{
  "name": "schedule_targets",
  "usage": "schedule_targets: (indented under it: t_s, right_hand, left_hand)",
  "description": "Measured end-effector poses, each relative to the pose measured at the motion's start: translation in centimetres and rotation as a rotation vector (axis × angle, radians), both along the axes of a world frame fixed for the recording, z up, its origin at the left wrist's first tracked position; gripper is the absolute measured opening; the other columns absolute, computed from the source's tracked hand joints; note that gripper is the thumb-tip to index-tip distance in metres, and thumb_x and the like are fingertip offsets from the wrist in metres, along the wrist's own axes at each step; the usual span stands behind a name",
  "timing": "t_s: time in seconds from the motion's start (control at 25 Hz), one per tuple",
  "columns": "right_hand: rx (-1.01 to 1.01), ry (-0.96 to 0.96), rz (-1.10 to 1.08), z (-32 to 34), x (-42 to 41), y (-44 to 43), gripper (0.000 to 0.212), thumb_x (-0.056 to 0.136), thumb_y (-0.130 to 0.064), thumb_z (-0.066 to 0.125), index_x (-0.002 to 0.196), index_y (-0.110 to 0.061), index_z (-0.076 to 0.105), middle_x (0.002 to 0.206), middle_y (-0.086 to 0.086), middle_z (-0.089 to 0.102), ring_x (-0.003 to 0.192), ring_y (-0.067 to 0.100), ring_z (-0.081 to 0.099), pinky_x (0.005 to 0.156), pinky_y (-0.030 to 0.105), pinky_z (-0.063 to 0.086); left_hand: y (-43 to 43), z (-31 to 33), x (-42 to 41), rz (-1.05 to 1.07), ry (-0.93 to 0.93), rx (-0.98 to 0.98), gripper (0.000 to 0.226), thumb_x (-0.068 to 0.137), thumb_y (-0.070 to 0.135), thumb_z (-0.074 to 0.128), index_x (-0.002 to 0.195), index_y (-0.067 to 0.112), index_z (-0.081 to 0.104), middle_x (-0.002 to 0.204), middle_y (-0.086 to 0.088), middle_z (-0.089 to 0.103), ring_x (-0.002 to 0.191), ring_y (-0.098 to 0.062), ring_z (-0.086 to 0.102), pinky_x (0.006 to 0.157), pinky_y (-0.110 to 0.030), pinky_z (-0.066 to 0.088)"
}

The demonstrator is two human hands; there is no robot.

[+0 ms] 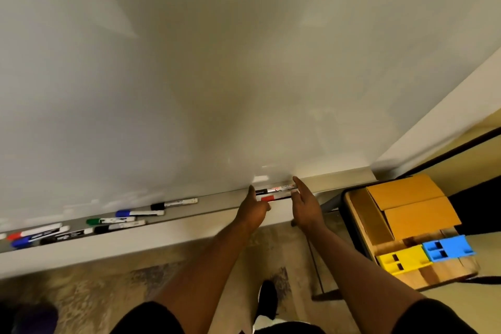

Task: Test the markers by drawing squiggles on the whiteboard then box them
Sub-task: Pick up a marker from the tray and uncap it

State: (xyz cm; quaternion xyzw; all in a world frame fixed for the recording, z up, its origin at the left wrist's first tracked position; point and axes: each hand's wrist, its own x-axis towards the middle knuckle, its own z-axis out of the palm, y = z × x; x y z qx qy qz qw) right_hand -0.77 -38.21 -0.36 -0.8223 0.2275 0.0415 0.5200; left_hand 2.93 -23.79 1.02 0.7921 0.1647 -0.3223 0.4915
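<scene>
Black caps one end of the printed marker (273,189) that lies on the tray (217,199) under the whiteboard (217,76), towards the tray's right end. A red-capped marker (271,198) lies just in front of it. The left hand (254,207) is at the cap end of these two: one digit points up beside the black cap and the rest are curled in, but the blur leaves it unclear whether that grip has hold of either marker. The right hand (305,205) is at the other end, fingers straight and close together, tips right at the barrel's end; its grip is flat and clasps nothing. Further left along the tray, well apart from the hands, lie a black marker (173,203), a blue marker (139,213), a green marker (109,221) and a loose cluster at the far left. To the right a cardboard box (406,206) sits on a small wooden desk (444,270), with a yellow block (401,260) and a blue block (447,248) side by side at the desk's near edge. Patterned carpet (108,293) covers the floor below.
</scene>
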Motion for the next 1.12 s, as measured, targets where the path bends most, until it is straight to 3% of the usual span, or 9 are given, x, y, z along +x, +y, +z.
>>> schedule_targets:
  t_s: [0.32, 0.52, 0.68, 0.84, 0.92, 1.04, 1.12]
  right_hand:
    - [-0.041, 0.056, 0.043, -1.9, 1.7, -2.9, 0.047, 0.107, -0.034, 0.037, 0.153, -0.027, 0.035, 0.156, 0.002, 0.041, 0.146, 0.026, 0.033, 0.12, 0.053, 0.026]
    - [-0.095, 0.097, 0.087, -1.4, 1.4, -4.0, 0.05, 0.109, -0.036, 0.03, 0.155, -0.019, 0.031, 0.158, 0.005, 0.036, 0.151, 0.028, 0.019, 0.124, 0.042, 0.006]
    - [-0.12, 0.1, 0.117, -0.9, 1.3, -4.0, 0.05, 0.109, -0.036, 0.029, 0.156, -0.018, 0.028, 0.157, 0.008, 0.038, 0.151, 0.028, 0.018, 0.125, 0.042, 0.004]
    - [-0.205, 0.088, 0.155, -1.4, 1.6, -4.7, 0.05, 0.109, -0.036, 0.028, 0.154, -0.016, 0.032, 0.145, 0.009, 0.054, 0.144, 0.028, 0.036, 0.125, 0.043, 0.002]
    - [-0.207, 0.111, 0.153, -1.3, 1.8, -4.9, 0.05, 0.109, -0.036, 0.027, 0.155, -0.016, 0.03, 0.146, 0.009, 0.053, 0.145, 0.03, 0.033, 0.125, 0.043, 0.004]
    - [-0.167, 0.154, 0.123, -2.2, 2.3, -4.6, 0.051, 0.108, -0.038, 0.028, 0.157, -0.021, 0.026, 0.152, 0.009, 0.046, 0.149, 0.034, 0.023, 0.124, 0.048, 0.013]
    - [-0.154, 0.147, 0.128, -3.1, 2.5, -4.2, 0.052, 0.107, -0.041, 0.029, 0.156, -0.024, 0.026, 0.151, 0.01, 0.047, 0.148, 0.037, 0.025, 0.121, 0.053, 0.023]
  left_hand:
    - [-3.3, -1.7, 1.7, 0.008, 0.037, 0.052, 0.081, 0.095, 0.024, 0.059, 0.157, 0.02, 0.007, 0.16, -0.011, 0.027, 0.142, -0.034, 0.032, 0.115, -0.043, 0.031]
    - [-2.9, -2.3, 1.5, 0.037, 0.011, 0.015, 0.065, 0.102, 0.052, 0.033, 0.156, 0.019, 0.017, 0.16, -0.012, 0.026, 0.145, -0.031, 0.028, 0.119, -0.042, 0.023]
    - [-3.2, -5.1, 1.6, 0.06, -0.018, 0.013, 0.089, 0.085, 0.081, 0.018, 0.151, 0.024, 0.031, 0.15, -0.011, 0.044, 0.136, -0.032, 0.042, 0.114, -0.05, 0.032]
    - [-3.1, -8.0, 1.4, 0.114, -0.04, 0.084, 0.124, 0.054, 0.104, 0.006, 0.147, 0.029, 0.038, 0.147, -0.007, 0.049, 0.139, -0.036, 0.037, 0.115, -0.054, 0.03]
    - [-3.1, -6.8, 1.2, 0.108, -0.034, 0.076, 0.117, 0.061, 0.099, 0.008, 0.148, 0.028, 0.039, 0.148, -0.007, 0.048, 0.14, -0.035, 0.036, 0.115, -0.054, 0.029]
    - [-3.4, -2.8, 1.0, 0.084, -0.04, 0.045, 0.083, 0.089, 0.074, 0.016, 0.148, 0.021, 0.041, 0.147, -0.009, 0.049, 0.136, -0.032, 0.042, 0.115, -0.049, 0.031]
    - [-3.0, -2.2, 1.0, 0.131, -0.048, 0.008, 0.063, 0.101, 0.057, 0.023, 0.14, 0.015, 0.05, 0.138, -0.013, 0.055, 0.128, -0.031, 0.05, 0.112, -0.044, 0.036]
